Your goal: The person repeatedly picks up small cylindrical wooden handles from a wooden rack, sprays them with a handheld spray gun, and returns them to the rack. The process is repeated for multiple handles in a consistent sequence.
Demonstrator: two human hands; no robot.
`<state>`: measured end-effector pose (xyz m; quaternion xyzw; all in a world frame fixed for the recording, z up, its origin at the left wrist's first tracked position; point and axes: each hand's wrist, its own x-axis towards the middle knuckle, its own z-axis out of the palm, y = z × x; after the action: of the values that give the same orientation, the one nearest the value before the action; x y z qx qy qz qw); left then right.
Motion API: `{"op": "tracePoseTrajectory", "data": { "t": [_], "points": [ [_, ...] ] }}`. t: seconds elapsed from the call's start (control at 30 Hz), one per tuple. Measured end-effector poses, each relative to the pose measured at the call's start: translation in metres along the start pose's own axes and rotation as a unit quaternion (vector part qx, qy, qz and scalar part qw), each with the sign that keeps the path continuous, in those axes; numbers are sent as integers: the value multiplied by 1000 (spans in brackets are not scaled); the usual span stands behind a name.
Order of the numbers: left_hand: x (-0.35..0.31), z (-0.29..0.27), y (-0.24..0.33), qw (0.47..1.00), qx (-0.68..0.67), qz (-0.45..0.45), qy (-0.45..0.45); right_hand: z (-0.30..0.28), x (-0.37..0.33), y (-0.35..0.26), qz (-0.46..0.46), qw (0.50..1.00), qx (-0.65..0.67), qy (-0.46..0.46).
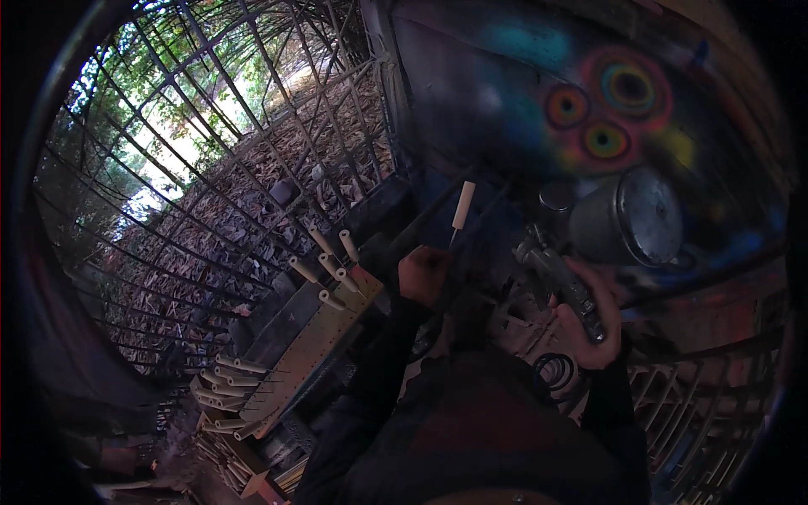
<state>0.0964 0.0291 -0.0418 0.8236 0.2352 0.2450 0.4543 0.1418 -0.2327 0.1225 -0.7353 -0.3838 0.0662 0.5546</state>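
Note:
My left hand is closed near the middle of the view, fingers wrapped round the lower end of a thin pin. On its top stands a pale wooden cylinder, slightly tilted. To the right, my right hand grips a metal spray gun, its head directed up and left toward the cylinder. A gap separates the gun from the cylinder. Left of my left hand, several similar hollow cylinders stand on pins in a long drilled wooden board; more cylinders crowd its near end.
A grey metal pot and a smaller round container stand beyond my right hand. Behind them is a dark panel with coloured spray rings. A coiled hose lies near my right wrist. Barred grating closes off the left side.

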Motion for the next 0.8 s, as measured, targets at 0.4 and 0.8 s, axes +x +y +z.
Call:
{"op": "tracePoseTrajectory", "data": {
  "t": [0.4,0.8],
  "points": [
    [-2,-1,1,1000,19,6,3,-3,0,0,17,999,31,19],
    [-14,7,-10,999,24,14,-19,-1,-9,6,71,990,123,0]
  ]
}}
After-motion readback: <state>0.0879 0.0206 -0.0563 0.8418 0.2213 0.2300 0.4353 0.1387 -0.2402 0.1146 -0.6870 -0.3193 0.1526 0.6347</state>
